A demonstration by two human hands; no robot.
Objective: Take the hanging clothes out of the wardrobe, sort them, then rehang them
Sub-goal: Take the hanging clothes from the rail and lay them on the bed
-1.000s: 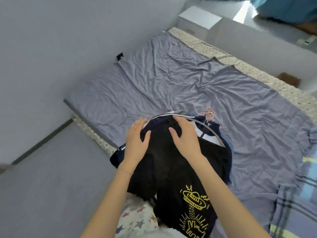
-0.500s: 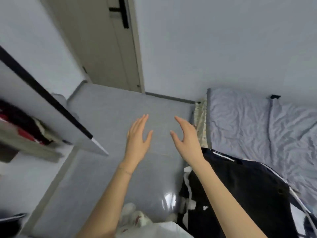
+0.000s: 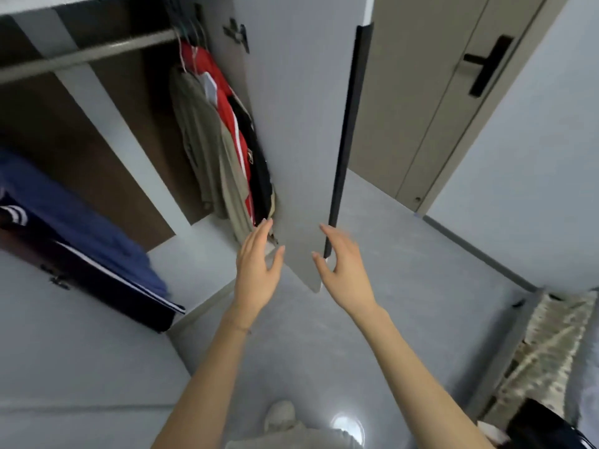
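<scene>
The open wardrobe fills the upper left, with a grey rail (image 3: 87, 55) across its top. On hangers at the rail's right end hang an olive garment (image 3: 207, 147), a red one (image 3: 227, 102) and a black one (image 3: 259, 157). My left hand (image 3: 257, 270) and my right hand (image 3: 345, 265) are raised side by side, fingers straight, holding nothing. They hover in front of the bottom of the open wardrobe door (image 3: 298, 140). My left fingertips are near the hems of the hanging clothes. A black garment (image 3: 547, 429) lies at the bottom right corner.
A blue garment (image 3: 74, 218) and a dark one with white stripes (image 3: 107, 286) lie in the left wardrobe section. The room door (image 3: 421, 92) with a black handle stands behind. The bed's edge (image 3: 551, 345) is at the right. The floor is grey.
My view has swung from the bed and the black clothes pile to the wardrobe. Both hands have left the clothes and are now raised, with nothing in them, toward the wardrobe door.
</scene>
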